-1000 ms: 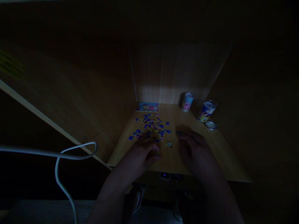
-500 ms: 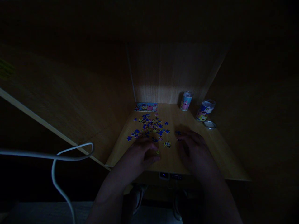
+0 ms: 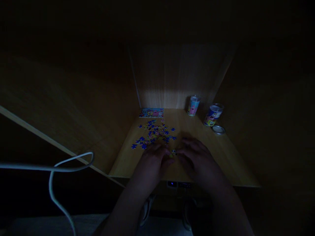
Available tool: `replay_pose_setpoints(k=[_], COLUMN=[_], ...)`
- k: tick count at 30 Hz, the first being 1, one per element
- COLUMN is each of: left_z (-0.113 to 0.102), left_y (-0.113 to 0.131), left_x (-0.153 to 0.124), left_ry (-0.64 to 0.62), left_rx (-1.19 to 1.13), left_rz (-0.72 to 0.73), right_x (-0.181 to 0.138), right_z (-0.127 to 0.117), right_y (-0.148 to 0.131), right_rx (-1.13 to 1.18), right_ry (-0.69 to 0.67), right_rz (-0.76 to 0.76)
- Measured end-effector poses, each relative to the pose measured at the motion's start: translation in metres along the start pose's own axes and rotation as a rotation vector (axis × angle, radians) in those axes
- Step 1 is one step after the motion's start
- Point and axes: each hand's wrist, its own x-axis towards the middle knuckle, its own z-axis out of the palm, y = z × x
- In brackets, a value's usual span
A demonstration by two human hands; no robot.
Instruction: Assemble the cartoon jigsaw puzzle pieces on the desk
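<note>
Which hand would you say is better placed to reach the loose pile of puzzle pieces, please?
Probably the left hand: it is at the near edge of the loose pile, whereas the right hand is farther off to the right, beyond the small yellow puzzle bit between the hands.

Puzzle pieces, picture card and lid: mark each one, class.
Puzzle pieces (image 3: 157, 133), head view: middle of the spread.
Picture card (image 3: 151, 113), head view: printed side.
Lid (image 3: 218, 130), head view: middle of its disc.

This looks like a dim desk nook or study cubicle: a pale wood-grain surface (image 3: 179, 119) is boxed in by a brown wooden left panel (image 3: 86, 108), a light-brown wooden back panel (image 3: 169, 75) and a dark right panel (image 3: 265, 114). Whether home or office, I cannot tell.
</note>
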Motion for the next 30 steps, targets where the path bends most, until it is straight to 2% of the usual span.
replay_pose_setpoints(k=[4,9,23,30], left_z=[0.007,0.011,0.004,-0.007], left_y=[0.004,0.003,0.0,-0.006], left_x=[0.002,0.002,0.001,-0.004], left_ry=[0.012,0.018,-0.003,0.036], left_rx=[0.086,0.081,0.001,-0.12], left_rz=[-0.009,0.002,0.072,0.027], right_x=[0.001,0.0,0.001,-0.001], right_z=[-0.001,-0.001,-0.002,0.001], right_y=[-0.002,-0.002,0.0,0.004], right_rx=[0.008,0.002,0.021,0.037], right_ry=[-0.012,-0.012,-0.032,-0.038], right_rz=[0.006,0.007,0.007,0.022])
